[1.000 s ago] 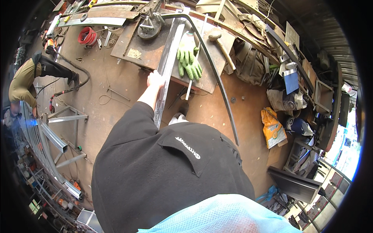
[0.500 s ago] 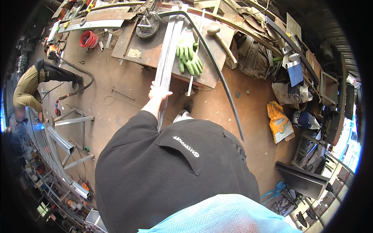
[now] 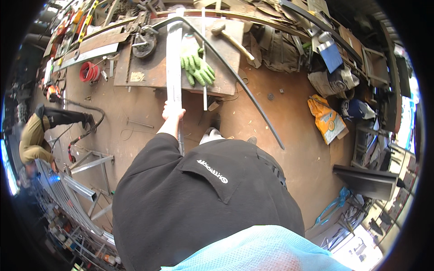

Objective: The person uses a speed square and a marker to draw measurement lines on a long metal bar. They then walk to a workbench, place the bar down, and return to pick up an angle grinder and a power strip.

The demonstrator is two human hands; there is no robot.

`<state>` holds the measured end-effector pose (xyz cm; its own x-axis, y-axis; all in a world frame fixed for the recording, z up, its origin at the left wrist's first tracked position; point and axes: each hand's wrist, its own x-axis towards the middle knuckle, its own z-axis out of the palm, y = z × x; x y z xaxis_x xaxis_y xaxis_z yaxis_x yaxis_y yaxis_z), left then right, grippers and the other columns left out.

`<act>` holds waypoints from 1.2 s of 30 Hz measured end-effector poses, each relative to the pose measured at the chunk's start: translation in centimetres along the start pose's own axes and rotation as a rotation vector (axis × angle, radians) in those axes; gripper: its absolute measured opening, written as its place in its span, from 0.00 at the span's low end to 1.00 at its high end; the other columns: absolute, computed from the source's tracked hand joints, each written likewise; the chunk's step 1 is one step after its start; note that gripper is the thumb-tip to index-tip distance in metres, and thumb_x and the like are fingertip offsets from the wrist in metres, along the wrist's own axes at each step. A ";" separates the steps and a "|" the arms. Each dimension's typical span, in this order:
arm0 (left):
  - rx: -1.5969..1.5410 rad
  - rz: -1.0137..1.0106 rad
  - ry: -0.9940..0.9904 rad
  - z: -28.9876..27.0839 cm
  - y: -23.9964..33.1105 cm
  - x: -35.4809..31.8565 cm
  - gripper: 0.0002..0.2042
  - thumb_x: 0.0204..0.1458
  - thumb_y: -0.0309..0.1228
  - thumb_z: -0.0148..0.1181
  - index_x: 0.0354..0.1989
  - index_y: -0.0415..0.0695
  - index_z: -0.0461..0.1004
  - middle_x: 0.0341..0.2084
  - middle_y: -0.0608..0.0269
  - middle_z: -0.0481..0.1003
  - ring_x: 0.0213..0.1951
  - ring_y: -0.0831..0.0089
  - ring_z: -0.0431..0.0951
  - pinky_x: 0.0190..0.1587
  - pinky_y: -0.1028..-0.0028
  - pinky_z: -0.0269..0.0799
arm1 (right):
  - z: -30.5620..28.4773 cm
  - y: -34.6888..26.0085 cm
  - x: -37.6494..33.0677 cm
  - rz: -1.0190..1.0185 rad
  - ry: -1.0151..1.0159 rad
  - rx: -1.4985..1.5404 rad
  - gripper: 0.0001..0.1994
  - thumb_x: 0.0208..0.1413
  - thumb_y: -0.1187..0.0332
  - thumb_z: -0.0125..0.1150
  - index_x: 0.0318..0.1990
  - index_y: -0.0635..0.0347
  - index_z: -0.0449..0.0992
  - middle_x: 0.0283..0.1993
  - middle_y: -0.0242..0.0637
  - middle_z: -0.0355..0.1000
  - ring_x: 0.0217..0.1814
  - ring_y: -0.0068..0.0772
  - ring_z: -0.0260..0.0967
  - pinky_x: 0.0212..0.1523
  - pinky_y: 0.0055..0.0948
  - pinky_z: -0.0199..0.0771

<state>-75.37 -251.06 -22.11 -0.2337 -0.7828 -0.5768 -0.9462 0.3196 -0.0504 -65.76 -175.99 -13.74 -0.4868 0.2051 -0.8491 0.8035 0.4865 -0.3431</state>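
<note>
One view is all we have, the head camera looking down over our black jacket. We use the table, a rusty steel plate at the top of the picture, as our landmark. Our left hand sits just below the table's near edge, its grip closed around a long grey metal bar. That bar lies lengthwise across the table and overhangs the near edge, running down past the hand toward our body. Our right hand is out of sight, so we cannot tell its grip. On the table, just right of the bar, lies a pair of green gloves, and further right a hammer with a wooden handle. A thin dark curved rod arcs from the table's far side down across the floor to its right. Left of the table a red coil lies on the floor, and well to the left a person crouches.
</note>
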 end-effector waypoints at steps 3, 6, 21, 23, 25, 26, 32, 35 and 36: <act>-0.014 -0.010 0.009 0.5 -0.6 0.7 0.46 0.44 0.51 0.86 0.65 0.39 0.67 0.57 0.55 0.84 0.57 0.61 0.88 0.59 0.58 0.87 | 0.1 1.3 -0.8 -0.016 -0.001 0.003 0.15 0.73 0.57 0.70 0.49 0.62 0.82 0.39 0.32 0.83 0.31 0.20 0.73 0.32 0.26 0.74; -0.089 -0.013 -0.084 -0.2 -0.4 1.8 0.52 0.42 0.55 0.89 0.69 0.39 0.64 0.60 0.54 0.82 0.61 0.62 0.86 0.62 0.55 0.85 | -0.4 3.2 -1.6 -0.068 0.016 -0.024 0.15 0.72 0.57 0.70 0.49 0.62 0.82 0.39 0.32 0.83 0.30 0.20 0.73 0.32 0.26 0.74; 0.220 1.006 -0.051 7.6 16.2 -18.1 0.35 0.47 0.46 0.81 0.61 0.36 0.80 0.53 0.44 0.86 0.57 0.49 0.86 0.63 0.56 0.81 | -3.5 18.9 -0.9 0.203 0.180 0.494 0.22 0.67 0.49 0.72 0.47 0.62 0.85 0.38 0.36 0.85 0.28 0.29 0.77 0.27 0.33 0.75; 0.342 1.203 -0.185 10.6 19.6 -23.1 0.35 0.47 0.46 0.81 0.60 0.36 0.81 0.49 0.48 0.87 0.51 0.54 0.89 0.58 0.59 0.84 | -4.6 21.9 -1.9 0.266 0.215 0.514 0.22 0.67 0.49 0.72 0.46 0.63 0.85 0.37 0.37 0.85 0.29 0.30 0.78 0.28 0.34 0.76; 0.453 1.327 -0.393 13.2 23.4 -27.8 0.34 0.48 0.46 0.81 0.60 0.36 0.81 0.49 0.49 0.88 0.52 0.57 0.89 0.58 0.60 0.84 | -5.4 24.7 -3.0 0.248 0.265 0.604 0.23 0.68 0.48 0.71 0.44 0.64 0.85 0.36 0.40 0.85 0.30 0.31 0.79 0.31 0.35 0.79; 0.549 1.413 -0.428 14.3 25.3 -30.1 0.34 0.49 0.47 0.81 0.60 0.37 0.82 0.49 0.49 0.88 0.51 0.58 0.89 0.58 0.61 0.84 | -5.7 25.7 -3.4 0.257 0.308 0.672 0.23 0.68 0.48 0.70 0.44 0.64 0.85 0.37 0.40 0.85 0.30 0.31 0.79 0.31 0.35 0.79; 0.934 1.535 -0.452 20.8 35.7 -41.4 0.35 0.51 0.51 0.78 0.63 0.39 0.82 0.53 0.49 0.88 0.56 0.56 0.88 0.62 0.59 0.83 | -7.1 27.8 -3.5 0.213 0.522 0.982 0.26 0.74 0.46 0.63 0.47 0.68 0.87 0.41 0.43 0.87 0.35 0.32 0.81 0.35 0.35 0.82; 1.212 1.584 -0.347 24.8 40.5 -46.4 0.36 0.51 0.52 0.76 0.64 0.39 0.82 0.55 0.50 0.87 0.59 0.54 0.87 0.64 0.59 0.81 | -8.5 28.4 -4.0 0.138 0.577 1.014 0.28 0.76 0.45 0.60 0.49 0.68 0.87 0.42 0.45 0.87 0.35 0.34 0.83 0.38 0.37 0.83; 1.247 1.589 -0.360 26.2 41.8 -48.1 0.37 0.52 0.53 0.76 0.65 0.40 0.81 0.56 0.50 0.87 0.60 0.54 0.86 0.65 0.59 0.81 | -8.9 28.9 -4.3 0.117 0.597 1.022 0.29 0.77 0.45 0.57 0.50 0.69 0.87 0.43 0.45 0.88 0.35 0.36 0.84 0.40 0.38 0.85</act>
<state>-97.81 -186.07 -17.86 -0.3313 0.5596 -0.7597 0.6681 0.7076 0.2299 -43.51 -155.21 -16.46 -0.2578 0.6980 -0.6681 0.6224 -0.4089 -0.6674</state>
